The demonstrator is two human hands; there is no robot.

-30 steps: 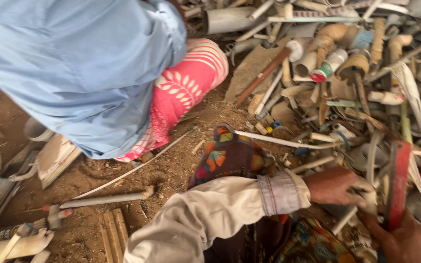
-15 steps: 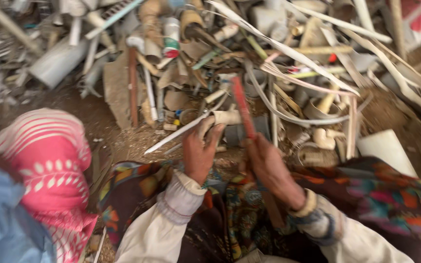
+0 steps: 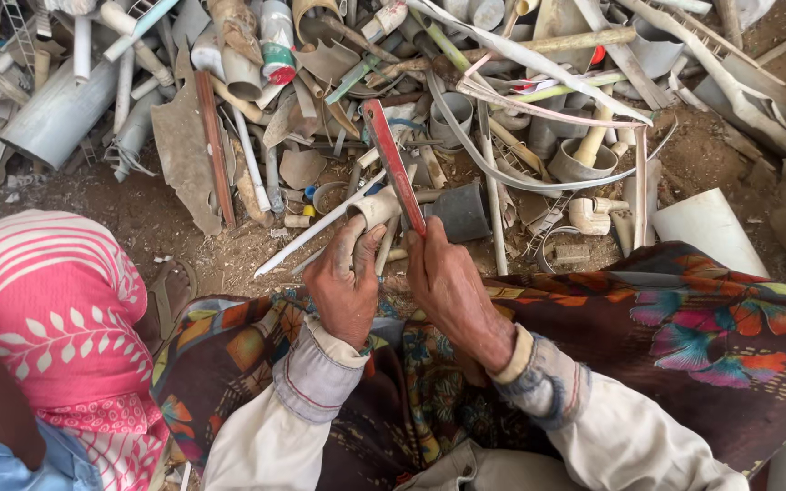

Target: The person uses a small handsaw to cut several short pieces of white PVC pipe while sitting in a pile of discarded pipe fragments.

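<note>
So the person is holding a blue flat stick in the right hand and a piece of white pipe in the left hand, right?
Not quite. The flat stick in the right hand is red, not blue; the head view shows it. The rest holds: the left hand grips a piece of white pipe.

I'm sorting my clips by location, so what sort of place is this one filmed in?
Probably an outdoor scrap sorting yard. A heap of broken plastic pipes and strips lies on bare dirt ground. The person sits at its edge, left hand holding a pipe piece, right hand holding a red flat bar.
</note>
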